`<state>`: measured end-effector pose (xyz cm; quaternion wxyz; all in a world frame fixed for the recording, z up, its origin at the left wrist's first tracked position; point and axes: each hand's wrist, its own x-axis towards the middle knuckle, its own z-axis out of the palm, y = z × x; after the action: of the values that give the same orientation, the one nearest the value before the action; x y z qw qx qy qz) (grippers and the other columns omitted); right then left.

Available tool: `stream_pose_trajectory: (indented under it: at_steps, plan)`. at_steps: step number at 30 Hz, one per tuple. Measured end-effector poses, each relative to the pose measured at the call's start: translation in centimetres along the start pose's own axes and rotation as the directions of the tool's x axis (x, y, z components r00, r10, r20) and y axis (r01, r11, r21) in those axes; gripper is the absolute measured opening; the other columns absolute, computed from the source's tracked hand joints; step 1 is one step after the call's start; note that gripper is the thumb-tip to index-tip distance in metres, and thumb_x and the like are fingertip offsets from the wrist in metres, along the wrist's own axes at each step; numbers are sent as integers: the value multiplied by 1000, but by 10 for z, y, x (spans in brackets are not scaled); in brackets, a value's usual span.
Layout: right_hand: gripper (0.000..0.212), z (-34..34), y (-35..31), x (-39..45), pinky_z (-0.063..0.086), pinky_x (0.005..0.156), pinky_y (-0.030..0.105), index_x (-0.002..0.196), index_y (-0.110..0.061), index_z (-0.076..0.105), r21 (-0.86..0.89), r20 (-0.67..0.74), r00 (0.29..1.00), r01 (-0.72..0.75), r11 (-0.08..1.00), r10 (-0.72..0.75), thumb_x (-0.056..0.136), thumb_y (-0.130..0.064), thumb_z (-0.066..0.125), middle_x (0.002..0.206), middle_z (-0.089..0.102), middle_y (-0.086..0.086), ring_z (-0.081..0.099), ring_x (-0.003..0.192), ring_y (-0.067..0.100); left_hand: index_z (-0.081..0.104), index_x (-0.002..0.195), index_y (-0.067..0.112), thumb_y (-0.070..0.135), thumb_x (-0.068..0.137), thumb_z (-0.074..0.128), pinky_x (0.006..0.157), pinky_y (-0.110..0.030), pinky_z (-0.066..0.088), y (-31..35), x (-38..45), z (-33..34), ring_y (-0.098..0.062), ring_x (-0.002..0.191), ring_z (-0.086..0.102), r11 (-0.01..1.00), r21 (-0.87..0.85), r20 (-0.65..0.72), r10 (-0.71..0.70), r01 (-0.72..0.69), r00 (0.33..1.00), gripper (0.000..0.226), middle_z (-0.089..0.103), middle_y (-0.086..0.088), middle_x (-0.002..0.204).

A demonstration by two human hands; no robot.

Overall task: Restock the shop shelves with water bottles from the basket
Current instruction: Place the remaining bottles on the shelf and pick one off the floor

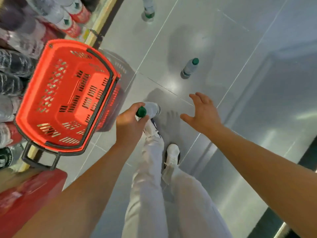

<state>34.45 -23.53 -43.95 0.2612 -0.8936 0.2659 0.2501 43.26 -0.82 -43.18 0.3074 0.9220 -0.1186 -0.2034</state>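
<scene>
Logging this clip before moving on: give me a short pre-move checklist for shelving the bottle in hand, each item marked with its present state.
1. Bottle secured: left hand grips the held bottle near its green cap. Ok.
2. Right hand free: open, fingers spread, holding nothing. Ok.
3. Basket stock: no bottles visible inside. Not ok.
4. Floor: two bottles stand loose, near bottle and far bottle. Not ok.
5. Free shelf slot: blurred. Cannot tell.

A shop aisle: stocked bottle shelves (25,31) beside a red shopping basket (34,93).
</scene>
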Motion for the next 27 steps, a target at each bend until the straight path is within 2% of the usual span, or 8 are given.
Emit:
stream_pose_trajectory:
  at_steps: [4,7,14,18,22,27]
  plan:
    - [80,-16,20,58,20,118,40,149,-15,31,80,-19,998,-53,995,55,85,-47,67,156,26,9,20,144,31,66,122,19,13,83,76,85,-25,49,27,61,25,-19,98,65,998,1,159,-64,65,985,41,71,-1,113]
    - [80,-21,33,107,22,117,40,149,-14,32,115,-26,995,-91,989,95,85,-47,68,155,28,10,23,143,32,66,122,22,15,84,75,80,-23,45,33,110,49,-18,94,64,996,15,218,-86,84,972,40,71,-1,111]
    - [84,-14,66,205,23,117,41,150,-14,28,107,35,988,-151,983,148,84,-46,70,155,28,11,24,142,32,67,120,22,18,83,75,74,-17,35,41,213,105,-22,90,64,993,116,325,-46,8,945,39,73,-2,102]
    - [84,-7,92,262,27,113,39,148,-14,31,117,50,994,-105,988,100,81,-39,74,151,34,9,33,137,33,68,120,18,15,82,76,78,-17,39,46,249,139,-24,90,65,994,110,319,-33,-2,947,39,73,-3,104]
    - [81,4,115,310,36,107,43,149,-17,34,121,122,993,-17,992,2,81,-29,76,150,37,8,39,134,34,68,119,16,12,83,76,83,-24,46,47,275,179,-25,96,65,994,92,293,-85,61,952,38,73,-5,108]
    - [59,20,130,347,46,98,41,143,-18,44,72,142,978,146,987,-155,89,-18,69,146,46,7,53,123,33,66,123,15,13,85,77,95,-28,49,38,290,226,-27,107,65,989,87,272,-136,117,953,40,71,-7,118]
